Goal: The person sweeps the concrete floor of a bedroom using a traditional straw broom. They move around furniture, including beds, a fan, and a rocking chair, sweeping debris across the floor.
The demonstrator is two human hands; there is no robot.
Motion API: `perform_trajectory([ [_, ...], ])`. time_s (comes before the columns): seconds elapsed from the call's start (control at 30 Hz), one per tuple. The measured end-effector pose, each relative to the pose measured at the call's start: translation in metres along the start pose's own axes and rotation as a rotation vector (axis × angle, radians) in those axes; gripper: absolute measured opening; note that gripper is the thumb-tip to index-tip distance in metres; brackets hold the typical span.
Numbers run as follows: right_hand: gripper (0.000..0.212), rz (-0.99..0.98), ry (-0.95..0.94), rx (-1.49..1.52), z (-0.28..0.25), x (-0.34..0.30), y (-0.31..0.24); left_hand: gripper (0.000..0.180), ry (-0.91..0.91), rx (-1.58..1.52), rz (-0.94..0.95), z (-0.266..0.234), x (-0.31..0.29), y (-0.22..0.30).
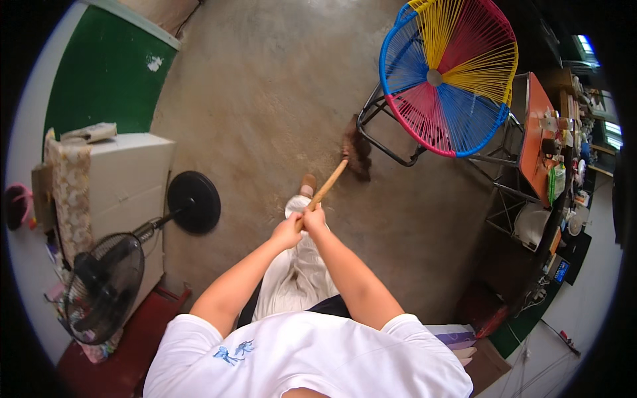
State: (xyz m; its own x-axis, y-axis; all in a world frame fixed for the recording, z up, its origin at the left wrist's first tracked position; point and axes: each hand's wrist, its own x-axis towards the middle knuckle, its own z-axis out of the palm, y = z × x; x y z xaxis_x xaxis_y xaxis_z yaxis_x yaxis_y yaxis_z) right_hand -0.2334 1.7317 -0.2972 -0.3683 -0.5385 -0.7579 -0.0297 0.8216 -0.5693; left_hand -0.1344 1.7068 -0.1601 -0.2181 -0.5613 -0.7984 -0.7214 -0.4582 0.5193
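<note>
With both hands I hold the pale wooden handle of a broom [328, 184] in front of my body. My left hand [287, 232] is closed round the handle's near end. My right hand [314, 219] grips it just beyond, close to the left. The handle slants away to the right. Its dark brown head [357, 151] rests on the floor beside the black metal legs of a round chair [434, 78], strung with blue, yellow and pink cords. Whether the broom head touches the chair leg I cannot tell.
A black standing fan [106, 285] with a round base [194, 202] stands at the left, beside a white cabinet [129, 166]. On the right is an orange-topped table [537, 139] with metal legs, and shelves crowded with small items. Concrete floor [259, 86] stretches ahead.
</note>
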Motion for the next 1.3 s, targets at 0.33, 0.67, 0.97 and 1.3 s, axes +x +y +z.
perform_trajectory([
  [0.33,0.049,0.522,-0.374,0.402,0.012,-0.067,-0.168,0.047,-0.039,0.2,0.136,-0.132,-0.045,0.065],
  [0.67,0.008,0.8,-0.432,0.815,0.055,0.053,-0.176,0.033,-0.132,0.62,0.162,-0.189,0.064,0.092],
  [0.97,0.017,0.522,-0.462,0.763,0.204,0.07,-0.381,0.038,-0.044,0.532,0.108,-0.411,0.118,0.096],
  [1.3,0.012,0.609,-0.365,0.959,0.231,0.06,-0.434,0.036,-0.19,0.657,0.266,-0.488,0.123,0.122],
])
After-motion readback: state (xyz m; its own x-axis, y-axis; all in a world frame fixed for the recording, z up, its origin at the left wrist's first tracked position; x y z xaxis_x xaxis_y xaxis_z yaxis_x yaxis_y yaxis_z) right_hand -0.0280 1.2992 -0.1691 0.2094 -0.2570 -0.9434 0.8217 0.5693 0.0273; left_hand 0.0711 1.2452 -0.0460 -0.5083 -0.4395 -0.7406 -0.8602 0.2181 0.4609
